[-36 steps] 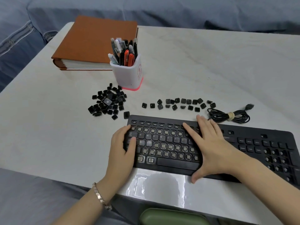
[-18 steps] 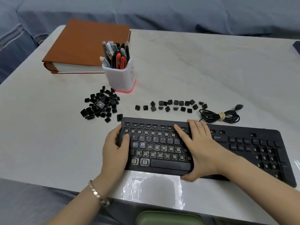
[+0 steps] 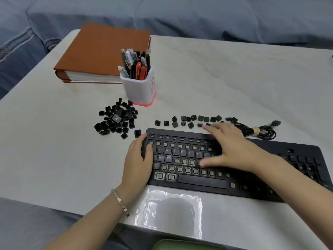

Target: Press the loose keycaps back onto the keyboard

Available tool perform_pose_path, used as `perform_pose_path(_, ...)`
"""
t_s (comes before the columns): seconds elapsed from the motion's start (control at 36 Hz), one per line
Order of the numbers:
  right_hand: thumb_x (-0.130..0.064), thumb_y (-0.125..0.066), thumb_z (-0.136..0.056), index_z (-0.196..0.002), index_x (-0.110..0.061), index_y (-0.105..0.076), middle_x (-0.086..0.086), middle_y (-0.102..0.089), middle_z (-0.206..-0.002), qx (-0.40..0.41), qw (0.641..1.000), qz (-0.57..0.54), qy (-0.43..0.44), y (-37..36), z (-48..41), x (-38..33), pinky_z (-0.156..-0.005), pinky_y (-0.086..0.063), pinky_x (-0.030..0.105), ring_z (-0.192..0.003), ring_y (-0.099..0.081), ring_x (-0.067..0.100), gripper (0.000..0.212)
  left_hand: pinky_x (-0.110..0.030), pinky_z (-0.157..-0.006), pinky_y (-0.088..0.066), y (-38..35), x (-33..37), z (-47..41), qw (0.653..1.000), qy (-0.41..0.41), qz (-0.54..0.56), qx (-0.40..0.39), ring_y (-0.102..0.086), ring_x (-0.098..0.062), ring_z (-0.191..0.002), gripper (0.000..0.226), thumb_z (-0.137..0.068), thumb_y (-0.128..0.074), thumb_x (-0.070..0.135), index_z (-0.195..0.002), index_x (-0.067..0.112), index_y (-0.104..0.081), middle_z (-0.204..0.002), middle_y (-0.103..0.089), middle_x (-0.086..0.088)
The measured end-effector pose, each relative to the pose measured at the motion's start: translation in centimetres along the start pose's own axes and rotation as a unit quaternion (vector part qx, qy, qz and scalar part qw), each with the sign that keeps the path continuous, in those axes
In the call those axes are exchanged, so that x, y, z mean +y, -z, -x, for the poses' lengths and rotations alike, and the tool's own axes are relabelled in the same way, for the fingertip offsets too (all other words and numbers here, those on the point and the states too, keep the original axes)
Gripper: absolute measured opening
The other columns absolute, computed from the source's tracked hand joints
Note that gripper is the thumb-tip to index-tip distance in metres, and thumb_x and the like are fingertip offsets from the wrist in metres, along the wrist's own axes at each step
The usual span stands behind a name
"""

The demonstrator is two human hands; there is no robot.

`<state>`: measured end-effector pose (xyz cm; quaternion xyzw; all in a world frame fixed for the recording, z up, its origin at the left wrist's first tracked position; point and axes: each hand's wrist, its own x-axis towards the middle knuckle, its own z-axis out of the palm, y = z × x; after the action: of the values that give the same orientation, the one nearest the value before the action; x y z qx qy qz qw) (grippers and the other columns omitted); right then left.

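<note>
- The black keyboard point(image 3: 201, 183) lies flat at the near edge of the white desk point(image 3: 234, 78). Many of its sockets are bare, though the caps of the Q-to-U row are seated.
- The left hand point(image 3: 137, 159) holds the keyboard's left end. Its grip is closed round that edge, with the thumb on top by the outermost keys and the fingers curled over the side. A bracelet point(image 3: 120, 202) sits on that wrist.
- The right hand point(image 3: 234, 148) is above the keyboard's middle, blurred, its grip spread wide and holding nothing. The fingertips pass beyond the keyboard's far edge. I cannot tell whether they touch a cap.
- A row of keycaps point(image 3: 193, 120) lies just behind the keyboard's far edge.
- A pile of loose keycaps point(image 3: 117, 121) lies beyond the keyboard's far-left corner, and a single keycap point(image 3: 137, 132) lies just beside that corner.
- A bundled cable point(image 3: 257, 131) lies behind the keyboard's right half.
- A white pen cup point(image 3: 139, 87) stands well behind the keyboard, and a brown book point(image 3: 102, 51) lies further back.
</note>
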<state>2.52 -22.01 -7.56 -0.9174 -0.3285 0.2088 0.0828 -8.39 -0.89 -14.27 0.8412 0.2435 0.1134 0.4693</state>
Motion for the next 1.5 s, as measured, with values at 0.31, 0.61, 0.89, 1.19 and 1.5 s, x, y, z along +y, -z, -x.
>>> perform_pose_path(0.31,-0.019,-0.060,-0.089,-0.119,-0.017,-0.061,0.007,-0.057,-0.120,0.113,0.989,-0.093,0.016,1.8,-11.9,-2.5,-0.092,-0.036,0.027,-0.111,-0.052,0.021,0.031,0.003,-0.079,-0.032,0.2,-1.2,-0.2,0.999,-0.047,0.024,0.014,-0.048,0.018,-0.095,0.034,-0.098,-0.045,0.011,-0.131,0.016,-0.053,-0.108,-0.054,0.022)
perform_pose_path(0.61,-0.019,-0.065,-0.084,-0.108,-0.017,-0.066,0.003,-0.063,-0.109,0.058,0.998,-0.016,-0.005,0.6,-14.5,-2.3,-0.075,-0.039,0.024,-0.102,-0.056,0.020,0.024,0.003,-0.081,-0.032,0.0,-1.7,-0.4,0.998,-0.059,0.026,0.023,-0.049,0.015,-0.100,0.034,-0.098,-0.045,0.010,-0.130,0.016,-0.055,-0.108,-0.056,0.020)
perform_pose_path(0.89,-0.002,-0.054,-0.084,-0.096,-0.007,-0.070,-0.007,-0.055,-0.069,0.112,0.967,-0.228,-0.035,3.5,-13.8,-1.0,-0.061,-0.041,0.014,-0.062,-0.053,0.008,0.020,0.002,-0.078,-0.034,0.1,-1.4,-0.2,0.998,-0.055,0.035,0.021,-0.051,0.014,-0.094,0.035,-0.097,-0.045,0.008,-0.130,0.015,-0.054,-0.104,-0.057,0.018)
perform_pose_path(1.19,-0.021,-0.070,-0.080,-0.104,-0.008,-0.064,0.001,-0.056,-0.094,-0.002,0.999,-0.031,-0.039,2.1,-13.7,-1.1,-0.070,-0.038,0.022,-0.088,-0.052,0.016,0.028,0.002,-0.080,-0.032,0.1,-1.4,-0.2,0.998,-0.056,0.033,0.026,-0.050,0.016,-0.098,0.034,-0.097,-0.046,0.009,-0.130,0.013,-0.055,-0.106,-0.056,0.019)
perform_pose_path(1.5,-0.013,-0.073,-0.076,-0.083,-0.012,-0.067,-0.002,-0.062,-0.076,0.141,0.975,-0.172,-0.024,1.8,-11.5,-1.2,-0.053,-0.035,0.002,-0.064,-0.051,0.004,0.009,0.003,-0.078,-0.032,0.2,-1.4,-0.2,0.998,-0.048,0.041,0.019,-0.049,0.017,-0.096,0.035,-0.097,-0.045,0.009,-0.130,0.015,-0.054,-0.106,-0.056,0.019)
